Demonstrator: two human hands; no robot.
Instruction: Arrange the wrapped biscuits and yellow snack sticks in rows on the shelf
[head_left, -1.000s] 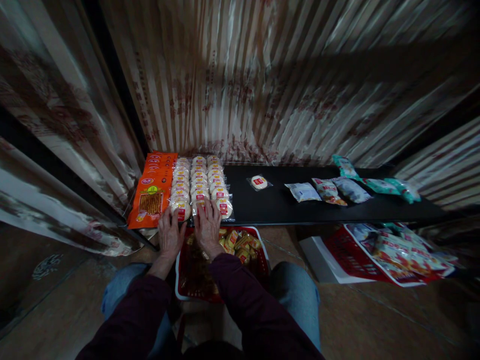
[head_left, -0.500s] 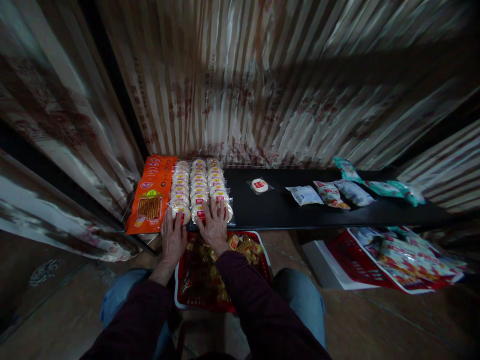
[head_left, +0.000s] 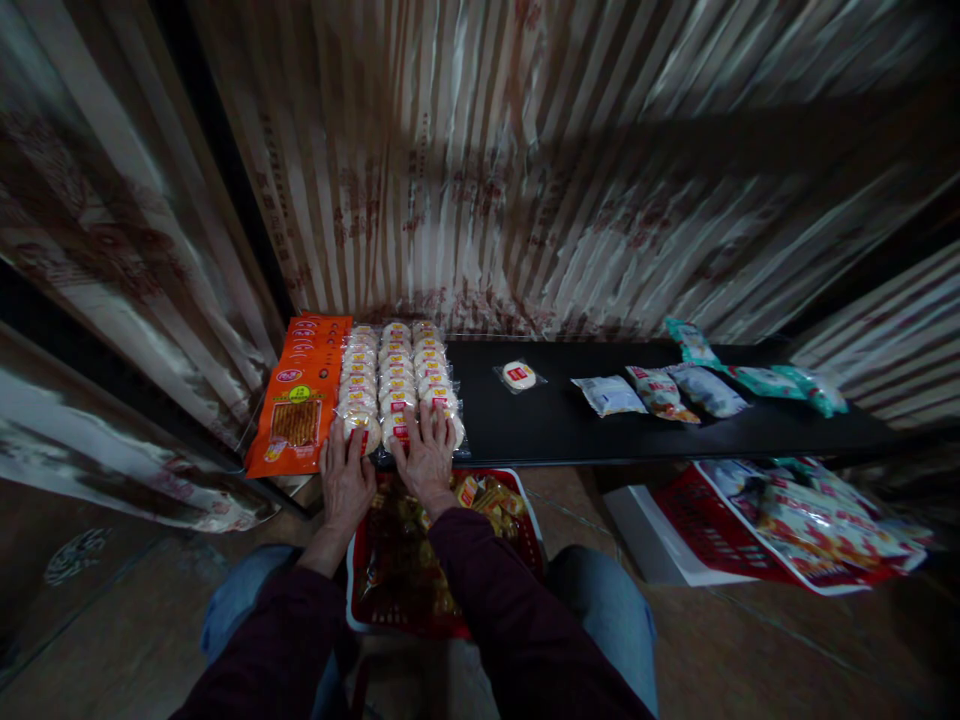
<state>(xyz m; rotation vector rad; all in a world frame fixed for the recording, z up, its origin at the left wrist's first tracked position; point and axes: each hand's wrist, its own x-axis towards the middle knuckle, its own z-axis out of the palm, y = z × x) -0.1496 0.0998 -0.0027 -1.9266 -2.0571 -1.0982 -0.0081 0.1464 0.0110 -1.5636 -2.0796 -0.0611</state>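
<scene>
Overlapping rows of round white crackers in clear wrappers (head_left: pixel 397 376) lie on the black shelf (head_left: pixel 540 430). My left hand (head_left: pixel 347 488) rests with fingers stretched on the front end of the left row. Across the front of the middle and right rows lies my right hand (head_left: pixel 426 455), its fingers spread on the wrappers. Neither hand grips anything. Left of the rows is an orange snack bag (head_left: pixel 297 400), close to my left fingers. One single wrapped cracker (head_left: pixel 519 375) sits apart, to the right of the rows.
Small white and patterned snack packets (head_left: pixel 658 392) and teal packets (head_left: pixel 765 380) lie farther right on the shelf. Between my knees stands a red basket with a white rim (head_left: pixel 534 520), holding wrapped snacks. Another red basket (head_left: pixel 694 520) is at lower right, beside a white box (head_left: pixel 643 530).
The whole view has shifted slightly, with the shelf a little lower in the picture. Both hands stay on the front of the cracker rows, almost unmoved.
</scene>
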